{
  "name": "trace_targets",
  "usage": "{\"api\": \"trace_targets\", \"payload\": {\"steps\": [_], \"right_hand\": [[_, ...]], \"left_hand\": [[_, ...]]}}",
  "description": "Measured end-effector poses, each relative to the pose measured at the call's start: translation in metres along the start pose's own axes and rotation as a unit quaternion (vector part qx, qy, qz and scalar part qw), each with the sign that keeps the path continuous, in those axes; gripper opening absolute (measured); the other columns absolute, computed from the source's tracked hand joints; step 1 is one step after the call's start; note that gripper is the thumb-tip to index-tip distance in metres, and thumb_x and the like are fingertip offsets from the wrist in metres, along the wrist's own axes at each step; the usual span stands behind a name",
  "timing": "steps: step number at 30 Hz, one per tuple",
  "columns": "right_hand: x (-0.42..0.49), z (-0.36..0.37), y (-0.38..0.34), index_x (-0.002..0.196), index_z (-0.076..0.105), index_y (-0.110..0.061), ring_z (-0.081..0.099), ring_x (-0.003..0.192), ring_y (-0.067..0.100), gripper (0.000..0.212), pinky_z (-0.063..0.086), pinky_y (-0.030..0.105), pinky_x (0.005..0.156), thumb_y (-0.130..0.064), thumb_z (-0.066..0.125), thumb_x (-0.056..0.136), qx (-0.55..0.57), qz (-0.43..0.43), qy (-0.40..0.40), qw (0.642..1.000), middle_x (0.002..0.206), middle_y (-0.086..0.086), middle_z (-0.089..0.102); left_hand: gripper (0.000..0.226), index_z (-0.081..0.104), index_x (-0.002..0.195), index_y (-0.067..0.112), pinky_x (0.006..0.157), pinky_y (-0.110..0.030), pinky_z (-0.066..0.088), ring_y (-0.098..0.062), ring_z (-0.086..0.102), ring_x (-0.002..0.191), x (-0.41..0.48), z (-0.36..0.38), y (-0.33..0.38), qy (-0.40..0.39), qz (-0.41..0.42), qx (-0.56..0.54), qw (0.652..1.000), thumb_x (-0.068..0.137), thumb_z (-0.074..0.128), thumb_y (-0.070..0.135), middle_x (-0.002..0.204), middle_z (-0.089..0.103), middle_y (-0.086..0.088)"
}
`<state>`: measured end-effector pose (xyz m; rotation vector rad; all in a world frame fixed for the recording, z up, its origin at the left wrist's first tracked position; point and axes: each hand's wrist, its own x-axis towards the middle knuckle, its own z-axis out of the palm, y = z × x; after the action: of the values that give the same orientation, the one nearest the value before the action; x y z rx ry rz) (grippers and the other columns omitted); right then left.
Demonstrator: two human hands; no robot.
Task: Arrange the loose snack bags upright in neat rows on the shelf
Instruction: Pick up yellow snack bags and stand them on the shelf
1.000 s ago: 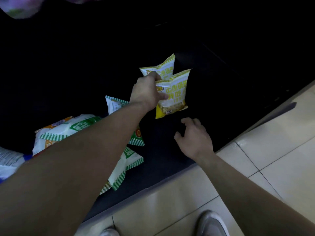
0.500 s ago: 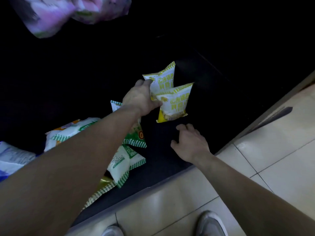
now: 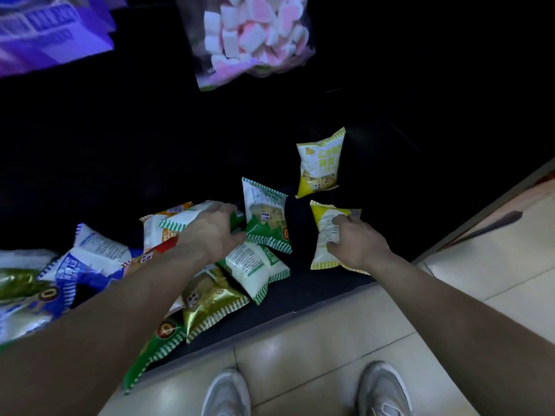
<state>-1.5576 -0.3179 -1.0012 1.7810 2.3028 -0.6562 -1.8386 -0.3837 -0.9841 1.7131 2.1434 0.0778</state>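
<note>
On the dark bottom shelf (image 3: 315,292) one yellow snack bag (image 3: 319,163) stands upright toward the back right. My right hand (image 3: 356,244) grips a second yellow bag (image 3: 326,232) just in front of it, back side facing up. My left hand (image 3: 210,232) is curled over a green-striped white bag (image 3: 186,219) in the loose pile. A green bag (image 3: 265,214) leans upright between my hands. Another green-striped bag (image 3: 255,265) and a gold bag (image 3: 210,298) lie flat below my left wrist.
Blue and white bags (image 3: 78,265) lie heaped at the left. A marshmallow bag (image 3: 249,37) and a purple pack (image 3: 51,31) hang from the level above. The tiled floor (image 3: 330,349) and my shoes (image 3: 381,388) are in front of the shelf edge.
My left hand let go of the two yellow bags and moved left and nearer onto the green-striped bag. My right hand took hold of the nearer yellow bag. The camera tilted up.
</note>
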Motion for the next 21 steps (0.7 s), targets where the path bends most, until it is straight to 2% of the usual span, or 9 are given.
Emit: {"api": "trace_targets", "payload": {"steps": [4, 7, 9, 12, 14, 17, 19, 21], "right_hand": [[-0.003, 0.002, 0.026, 0.146, 0.039, -0.019, 0.047, 0.127, 0.034, 0.064, 0.047, 0.043, 0.098, -0.043, 0.06, 0.09, 0.003, 0.032, 0.009, 0.999, 0.141, 0.01, 0.043], [-0.006, 0.007, 0.048, 0.142, 0.041, -0.018, 0.05, 0.124, 0.034, 0.064, 0.046, 0.043, 0.099, -0.043, 0.062, 0.087, 0.001, 0.064, 0.013, 0.998, 0.135, 0.011, 0.046], [-0.007, 0.017, 0.062, 0.143, 0.039, -0.018, 0.05, 0.124, 0.035, 0.065, 0.045, 0.041, 0.099, -0.042, 0.062, 0.087, 0.008, 0.088, 0.008, 0.996, 0.136, 0.012, 0.046], [-0.005, 0.035, 0.078, 0.148, 0.031, -0.017, 0.052, 0.125, 0.037, 0.072, 0.045, 0.041, 0.1, -0.041, 0.062, 0.088, 0.065, 0.121, -0.014, 0.99, 0.138, 0.016, 0.049], [-0.003, 0.048, 0.082, 0.145, 0.035, -0.013, 0.056, 0.12, 0.038, 0.067, 0.048, 0.04, 0.096, -0.034, 0.064, 0.088, 0.132, 0.123, -0.018, 0.983, 0.13, 0.018, 0.057], [-0.001, 0.059, 0.077, 0.137, 0.045, -0.011, 0.059, 0.112, 0.036, 0.054, 0.048, 0.037, 0.089, -0.02, 0.064, 0.087, 0.217, 0.082, 0.067, 0.97, 0.119, 0.018, 0.063], [-0.001, 0.056, 0.071, 0.137, 0.045, -0.011, 0.055, 0.112, 0.034, 0.056, 0.042, 0.034, 0.09, -0.017, 0.066, 0.086, 0.244, 0.053, 0.15, 0.957, 0.122, 0.017, 0.058], [-0.001, 0.048, 0.065, 0.141, 0.042, -0.013, 0.057, 0.111, 0.031, 0.063, 0.044, 0.034, 0.091, -0.017, 0.069, 0.084, 0.268, 0.021, 0.211, 0.94, 0.126, 0.015, 0.054]], "left_hand": [[0.071, 0.034, 0.149, 0.023, 0.102, -0.038, 0.043, -0.028, 0.042, 0.132, 0.009, 0.01, 0.041, 0.009, 0.075, 0.022, 0.997, 0.088, 0.062, 0.047, 0.147, 0.041, -0.005], [0.077, 0.032, 0.149, 0.026, 0.105, -0.038, 0.04, -0.028, 0.039, 0.134, 0.022, 0.032, 0.085, -0.033, 0.141, 0.051, 0.988, 0.084, 0.065, 0.05, 0.149, 0.039, -0.005], [0.086, 0.024, 0.151, 0.03, 0.101, -0.039, 0.042, -0.029, 0.044, 0.129, 0.032, 0.052, 0.112, -0.065, 0.179, 0.068, 0.979, 0.08, 0.069, 0.05, 0.147, 0.038, -0.005], [0.105, 0.006, 0.152, 0.039, 0.089, -0.039, 0.048, -0.034, 0.051, 0.12, 0.045, 0.092, 0.136, -0.129, 0.167, 0.028, 0.977, 0.076, 0.077, 0.043, 0.147, 0.03, -0.006], [0.107, 0.004, 0.149, 0.043, 0.083, -0.039, 0.05, -0.037, 0.054, 0.117, 0.047, 0.116, 0.142, -0.142, 0.146, -0.016, 0.979, 0.076, 0.08, 0.033, 0.147, 0.024, -0.008], [0.096, 0.016, 0.145, 0.039, 0.076, -0.032, 0.048, -0.035, 0.058, 0.107, 0.037, 0.136, 0.145, -0.075, 0.168, -0.06, 0.981, 0.075, 0.078, 0.014, 0.149, 0.013, -0.005], [0.09, 0.024, 0.14, 0.035, 0.08, -0.035, 0.052, -0.032, 0.057, 0.105, 0.03, 0.135, 0.146, -0.013, 0.19, -0.063, 0.98, 0.073, 0.079, 0.012, 0.15, 0.009, -0.004], [0.083, 0.03, 0.137, 0.034, 0.084, -0.038, 0.054, -0.031, 0.057, 0.107, 0.029, 0.127, 0.144, 0.03, 0.2, -0.077, 0.976, 0.074, 0.079, 0.013, 0.148, 0.016, -0.005]]}}
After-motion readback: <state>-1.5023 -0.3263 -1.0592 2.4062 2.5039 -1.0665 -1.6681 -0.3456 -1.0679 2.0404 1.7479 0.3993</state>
